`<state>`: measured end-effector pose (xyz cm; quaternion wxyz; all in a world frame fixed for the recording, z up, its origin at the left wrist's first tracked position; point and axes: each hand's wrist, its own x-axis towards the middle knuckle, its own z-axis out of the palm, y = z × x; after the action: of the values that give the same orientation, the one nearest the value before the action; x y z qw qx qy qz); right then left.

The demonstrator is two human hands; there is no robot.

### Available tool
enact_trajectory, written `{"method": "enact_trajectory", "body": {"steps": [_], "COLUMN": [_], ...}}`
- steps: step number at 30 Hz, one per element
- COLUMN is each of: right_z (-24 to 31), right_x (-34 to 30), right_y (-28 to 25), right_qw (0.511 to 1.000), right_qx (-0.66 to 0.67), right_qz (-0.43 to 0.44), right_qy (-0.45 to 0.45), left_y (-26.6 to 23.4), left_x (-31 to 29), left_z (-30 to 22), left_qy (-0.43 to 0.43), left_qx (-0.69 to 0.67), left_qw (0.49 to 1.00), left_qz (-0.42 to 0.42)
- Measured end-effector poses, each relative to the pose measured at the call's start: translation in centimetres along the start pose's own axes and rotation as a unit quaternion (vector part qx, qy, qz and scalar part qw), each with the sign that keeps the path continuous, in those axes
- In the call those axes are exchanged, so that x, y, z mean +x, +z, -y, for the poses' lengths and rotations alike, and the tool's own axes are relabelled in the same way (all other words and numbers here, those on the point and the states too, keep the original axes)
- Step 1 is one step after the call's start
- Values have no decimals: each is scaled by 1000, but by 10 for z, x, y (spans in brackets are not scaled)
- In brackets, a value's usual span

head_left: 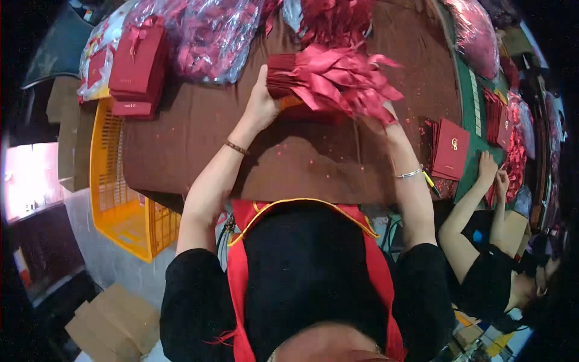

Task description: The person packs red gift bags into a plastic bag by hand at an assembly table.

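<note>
A thick stack of flat dark red paper packets [280, 75] is held up over the brown-covered table. Long, shiny red ribbons [344, 78] trail from its right side. My left hand [263, 101] grips the stack at its left end, thumb up along the edge. Beneath the ribbons' right end is my right hand [388, 116]; the ribbons cover its fingers, so its hold cannot be made out. Something red and orange shows on the table just below the stack, partly hidden by it.
A red packet pile [137, 69] with a bow stands far left, beside plastic-wrapped red goods [217, 36]. A yellow crate [117, 181] sits against the table's left side. At right are red packets [449, 149], a yellow pen [430, 182] and a co-worker's hands [490, 172].
</note>
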<state>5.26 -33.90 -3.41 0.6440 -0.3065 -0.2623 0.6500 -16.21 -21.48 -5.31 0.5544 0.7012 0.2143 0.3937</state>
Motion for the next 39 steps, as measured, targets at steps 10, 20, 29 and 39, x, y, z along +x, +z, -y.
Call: {"method": "enact_trajectory", "body": {"steps": [10, 20, 29, 39], "right_z": [4, -7, -6, -11], "right_x": [8, 21, 18, 20], "right_y": [-26, -15, -17, -13], "right_qw": [998, 992, 983, 968], "right_qx": [-62, -116, -173, -234], "right_qz": [19, 44, 58, 75], "right_qy": [23, 4, -24, -48], "left_y": [5, 4, 0, -27], "left_x": [-9, -8, -7, 9], "left_z": [0, -1, 3, -85], "left_qy": [24, 12, 4, 165], "left_qx": [-44, -27, -33, 351], "left_qw": [999, 999, 999, 919], "left_qz": [-4, -16, -5, 69]}}
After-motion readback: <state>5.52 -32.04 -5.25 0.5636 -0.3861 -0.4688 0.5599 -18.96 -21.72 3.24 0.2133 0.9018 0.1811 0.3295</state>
